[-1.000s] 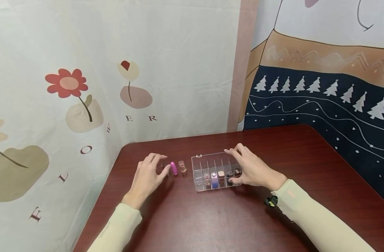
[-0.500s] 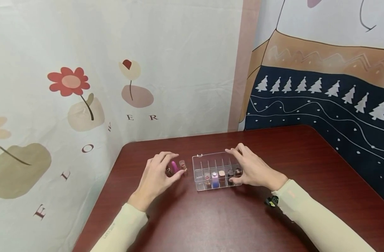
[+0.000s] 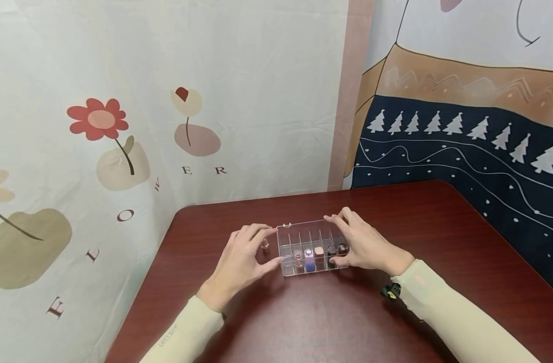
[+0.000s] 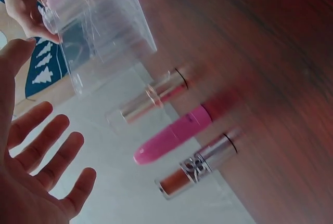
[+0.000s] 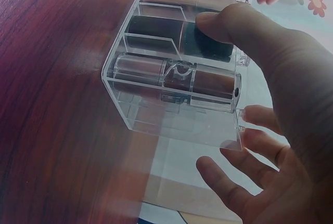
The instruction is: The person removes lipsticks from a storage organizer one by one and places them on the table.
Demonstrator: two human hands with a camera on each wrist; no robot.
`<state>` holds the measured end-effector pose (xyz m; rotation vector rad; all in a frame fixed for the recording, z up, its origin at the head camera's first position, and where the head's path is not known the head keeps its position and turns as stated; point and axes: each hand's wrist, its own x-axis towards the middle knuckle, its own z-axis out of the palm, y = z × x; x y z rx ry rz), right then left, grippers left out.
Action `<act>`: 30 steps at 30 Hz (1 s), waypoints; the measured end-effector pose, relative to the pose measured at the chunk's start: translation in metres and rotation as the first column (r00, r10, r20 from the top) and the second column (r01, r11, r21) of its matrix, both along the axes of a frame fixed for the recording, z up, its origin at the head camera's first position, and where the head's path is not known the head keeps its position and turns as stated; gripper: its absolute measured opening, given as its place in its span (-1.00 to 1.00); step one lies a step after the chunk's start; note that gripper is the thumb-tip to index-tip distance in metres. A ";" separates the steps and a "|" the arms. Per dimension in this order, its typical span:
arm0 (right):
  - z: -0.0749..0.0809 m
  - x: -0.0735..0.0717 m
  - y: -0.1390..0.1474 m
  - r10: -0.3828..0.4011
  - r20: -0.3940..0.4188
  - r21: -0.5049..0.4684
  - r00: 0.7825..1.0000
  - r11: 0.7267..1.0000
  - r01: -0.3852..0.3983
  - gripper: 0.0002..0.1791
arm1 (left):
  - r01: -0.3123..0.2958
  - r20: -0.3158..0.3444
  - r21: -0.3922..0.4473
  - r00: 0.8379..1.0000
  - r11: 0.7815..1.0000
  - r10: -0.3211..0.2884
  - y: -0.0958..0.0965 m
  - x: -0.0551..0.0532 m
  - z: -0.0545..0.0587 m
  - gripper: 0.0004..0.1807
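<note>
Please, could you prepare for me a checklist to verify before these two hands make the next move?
1. Clear organizer resting on the table: ok, it appears to sit there.
2. Right hand in place: ok, at the organizer's right end, thumb in front, other fingers behind.
3. Left hand gripping: cannot tell; its spread fingers are at the left end, but contact is unclear.
4. Stored tubes upright: ok, such as the blue-and-purple tube in the front row.
5. All tubes inside: not ok; a rose-gold tube, a pink tube and a silver tube stand outside.
</note>
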<state>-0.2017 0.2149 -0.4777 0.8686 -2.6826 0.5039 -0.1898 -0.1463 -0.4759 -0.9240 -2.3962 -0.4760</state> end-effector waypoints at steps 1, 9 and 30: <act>0.000 0.000 0.000 -0.001 -0.002 0.001 1.000 1.000 0.001 0.18 | 0.005 -0.004 -0.007 1.000 1.000 -0.005 0.002 0.001 0.000 -0.24; -0.001 0.000 0.000 -0.006 -0.007 0.004 1.000 1.000 0.006 0.18 | 0.048 -0.028 -0.048 0.998 0.998 -0.050 0.017 0.003 -0.003 -0.29; 0.000 -0.001 -0.001 -0.001 -0.006 0.000 1.000 1.000 0.001 0.18 | 0.091 -0.077 -0.098 0.992 0.991 -0.099 0.042 -0.002 -0.015 -0.67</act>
